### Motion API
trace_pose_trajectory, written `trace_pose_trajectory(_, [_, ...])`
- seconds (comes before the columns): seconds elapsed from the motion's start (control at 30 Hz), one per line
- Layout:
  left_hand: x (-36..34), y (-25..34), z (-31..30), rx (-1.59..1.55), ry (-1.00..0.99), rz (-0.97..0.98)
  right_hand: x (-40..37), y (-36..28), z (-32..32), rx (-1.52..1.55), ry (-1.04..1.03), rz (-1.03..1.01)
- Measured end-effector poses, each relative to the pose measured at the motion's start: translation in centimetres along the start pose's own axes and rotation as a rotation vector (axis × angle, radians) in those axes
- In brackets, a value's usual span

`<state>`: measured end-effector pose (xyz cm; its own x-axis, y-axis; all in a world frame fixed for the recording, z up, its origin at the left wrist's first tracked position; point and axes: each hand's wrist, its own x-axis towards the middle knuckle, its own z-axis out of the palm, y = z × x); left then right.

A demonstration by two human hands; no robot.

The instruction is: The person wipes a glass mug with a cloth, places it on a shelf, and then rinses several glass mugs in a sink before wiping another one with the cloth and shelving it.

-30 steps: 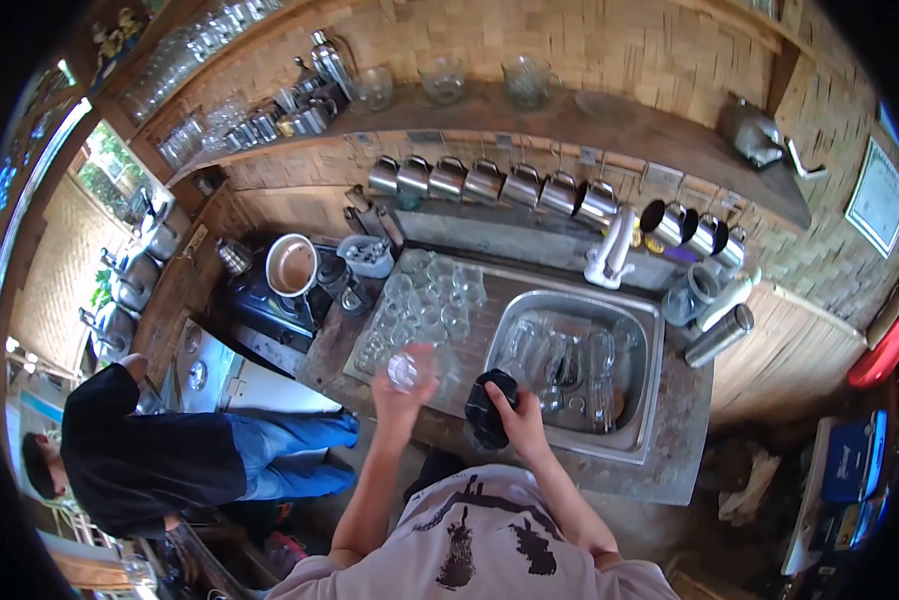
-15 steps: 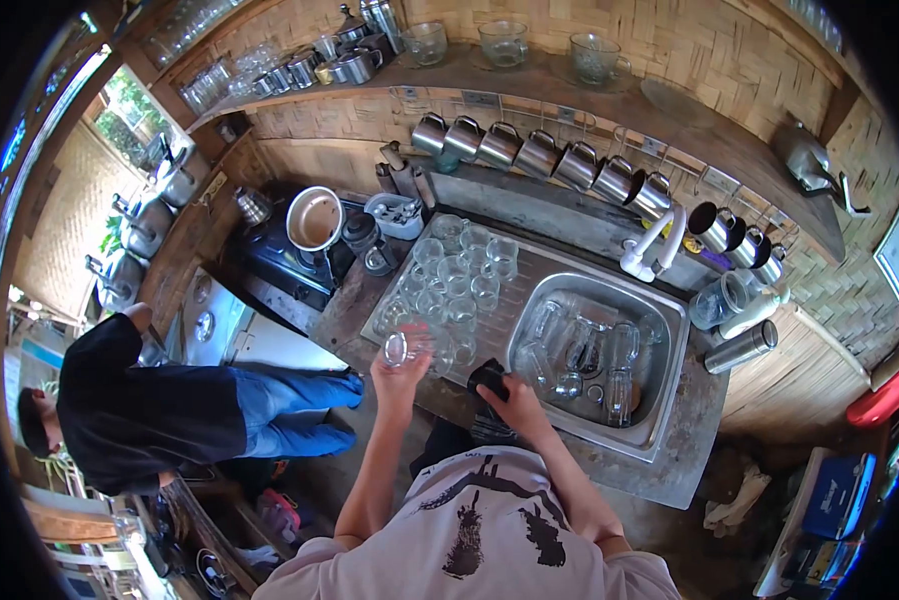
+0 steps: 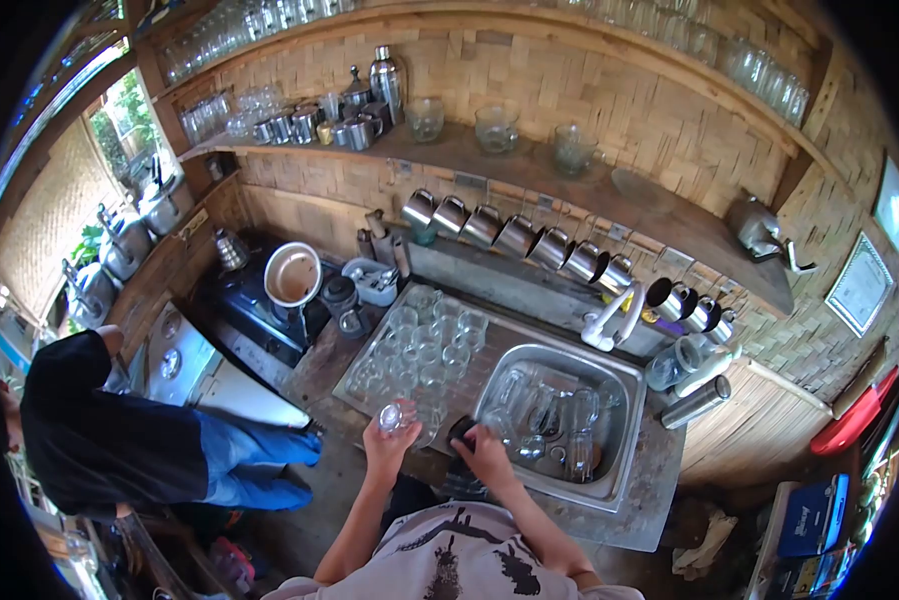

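My left hand [image 3: 385,447] is wrapped round a clear drinking glass [image 3: 393,416], held up over the front edge of the counter. Close by on the right, my right hand [image 3: 486,458] grips a black thing [image 3: 462,431] that looks like a cloth; its full shape is partly hidden by the fingers. Several clear glass mugs [image 3: 428,354] stand in rows on the steel drainboard, just beyond my left hand. To the right, the sink basin [image 3: 624,440] holds more glassware [image 3: 581,408], some of it lying on its side.
A white tap [image 3: 609,322] rises behind the sink. Steel mugs [image 3: 516,236] hang under the wooden shelf [image 3: 629,200]. A pot [image 3: 292,275] sits on the stove at left. Another person [image 3: 119,420] in a black shirt stands at left. A steel bottle [image 3: 697,402] lies right of the sink.
The camera view has tilted up and turned right, so the scene sits lower and further left. The glass in my left hand has changed its tilt. Both hands keep their hold.
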<state>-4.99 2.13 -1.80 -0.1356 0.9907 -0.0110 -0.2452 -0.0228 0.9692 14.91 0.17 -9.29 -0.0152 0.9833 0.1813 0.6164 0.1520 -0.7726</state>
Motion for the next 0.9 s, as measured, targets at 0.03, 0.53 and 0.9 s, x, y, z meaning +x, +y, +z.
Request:
trace_pose_trajectory(0.03, [0.1,-0.2,0.0,0.002,-0.02,0.017,-0.6,1.9,1.4,-0.019,-0.042,-0.046])
trace_pose_trajectory(0.53, [0.2,0.5,2.1,0.5,-0.302,0.212,0.6,-3.5,-4.1,0.516,0.083,0.153])
trace_pose_trajectory(0.9, [0.0,1.3,4.7,0.815,-0.38,0.387,-0.1,-6.1,-3.8,0.629,0.047,0.218])
